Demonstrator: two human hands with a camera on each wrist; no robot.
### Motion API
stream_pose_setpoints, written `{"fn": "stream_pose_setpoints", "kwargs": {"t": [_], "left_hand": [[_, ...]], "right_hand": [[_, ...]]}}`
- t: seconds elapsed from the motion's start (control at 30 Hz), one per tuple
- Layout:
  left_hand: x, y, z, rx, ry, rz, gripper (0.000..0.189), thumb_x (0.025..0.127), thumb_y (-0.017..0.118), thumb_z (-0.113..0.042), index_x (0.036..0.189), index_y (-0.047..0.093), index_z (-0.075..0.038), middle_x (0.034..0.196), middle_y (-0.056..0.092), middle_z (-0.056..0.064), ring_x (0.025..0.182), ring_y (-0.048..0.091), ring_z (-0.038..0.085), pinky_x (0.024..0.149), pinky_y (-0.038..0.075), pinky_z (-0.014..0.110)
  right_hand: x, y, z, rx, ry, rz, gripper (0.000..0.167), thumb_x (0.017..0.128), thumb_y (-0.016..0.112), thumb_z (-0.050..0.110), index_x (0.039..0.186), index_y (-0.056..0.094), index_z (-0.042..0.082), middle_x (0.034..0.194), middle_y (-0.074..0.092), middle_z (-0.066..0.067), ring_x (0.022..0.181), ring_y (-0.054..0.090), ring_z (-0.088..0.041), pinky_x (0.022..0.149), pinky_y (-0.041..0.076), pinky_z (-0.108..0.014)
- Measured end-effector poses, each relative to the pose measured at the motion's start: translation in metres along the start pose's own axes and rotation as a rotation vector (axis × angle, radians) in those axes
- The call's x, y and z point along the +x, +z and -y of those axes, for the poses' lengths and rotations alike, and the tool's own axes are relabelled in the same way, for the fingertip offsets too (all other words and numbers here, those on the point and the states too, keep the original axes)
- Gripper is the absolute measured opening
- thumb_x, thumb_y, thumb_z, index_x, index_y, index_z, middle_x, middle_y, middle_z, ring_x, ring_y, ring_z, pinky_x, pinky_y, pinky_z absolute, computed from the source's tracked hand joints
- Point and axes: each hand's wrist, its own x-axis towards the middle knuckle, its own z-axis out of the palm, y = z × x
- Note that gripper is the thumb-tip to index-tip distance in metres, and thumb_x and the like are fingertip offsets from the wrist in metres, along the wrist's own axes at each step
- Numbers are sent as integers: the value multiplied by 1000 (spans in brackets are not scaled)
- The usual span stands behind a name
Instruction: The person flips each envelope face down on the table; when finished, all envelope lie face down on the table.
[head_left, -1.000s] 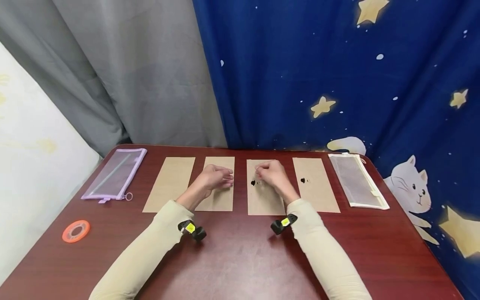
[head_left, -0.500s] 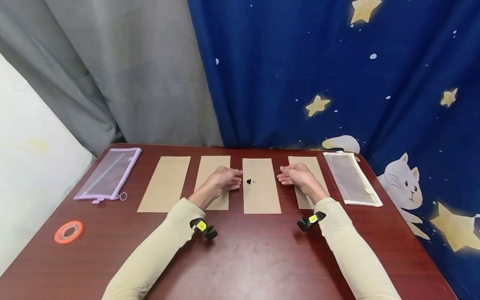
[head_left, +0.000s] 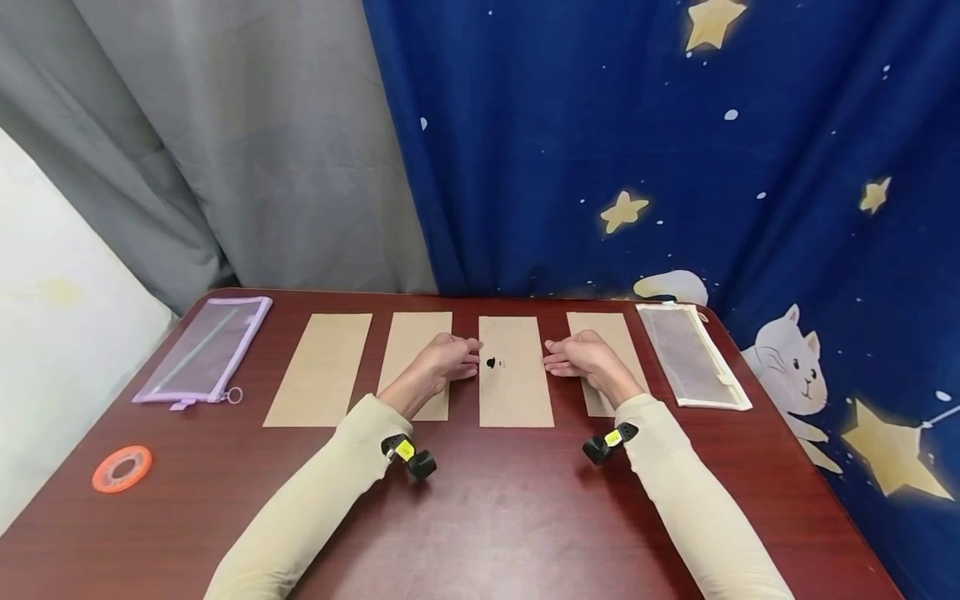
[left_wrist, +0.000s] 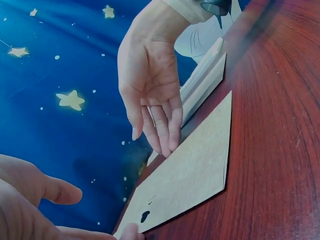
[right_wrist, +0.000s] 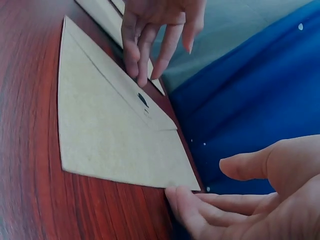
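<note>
Four-sided kraft paper envelopes lie in a row. The third from the left, an envelope [head_left: 517, 396] with a small black mark near its left edge, is between my two hands. In the right wrist view a flap line crosses this envelope [right_wrist: 110, 140]. My left hand [head_left: 444, 358] has its fingertips right at the left edge, palm turned inward. On the other side my right hand [head_left: 587, 360] holds its fingertips at the right edge, with its fingers [right_wrist: 187, 205] extended and thumb apart. It overlaps the rightmost envelope [head_left: 618, 333].
Two more envelopes, the far-left one [head_left: 318, 371] and its neighbour [head_left: 412, 333], lie to the left. A purple mesh zip pouch [head_left: 202, 350] and an orange ring-shaped roll [head_left: 122, 469] are on the left side. A white mesh zip pouch [head_left: 693, 358] lies at the right.
My right hand has left its place over the third envelope, swung right and opened, then edged back to the right edge. My left hand has shifted right to the left edge. The view has turned slightly.
</note>
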Motion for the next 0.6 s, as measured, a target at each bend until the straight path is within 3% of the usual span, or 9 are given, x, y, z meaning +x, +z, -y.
{"fn": "stream_pose_setpoints", "kwargs": {"t": [0.2, 0.4, 0.6], "left_hand": [[2, -1, -2, -50, -5, 9, 41, 104, 47, -12, 140, 46, 9, 133, 52, 23, 103, 58, 23, 107, 54, 40], [5, 0, -3, -34, -8, -2, 33, 104, 45, -6, 132, 50, 10, 104, 54, 12, 84, 57, 18, 104, 56, 40], [5, -3, -4, -44, 12, -13, 32, 105, 47, -5, 131, 55, 11, 101, 56, 11, 81, 60, 16, 102, 57, 37]], "right_hand": [[-2, 5, -1, -34, -7, -35, 37, 101, 54, 6, 133, 58, -12, 133, 63, -27, 112, 69, -25, 104, 55, -40], [-8, 9, -6, 65, -112, -103, 34, 97, 55, -5, 129, 59, -15, 121, 68, -25, 94, 69, -12, 102, 55, -40], [-8, 13, -15, 189, -177, -195, 34, 93, 63, -8, 127, 63, -12, 115, 71, -18, 83, 67, -3, 89, 61, -26]]}}
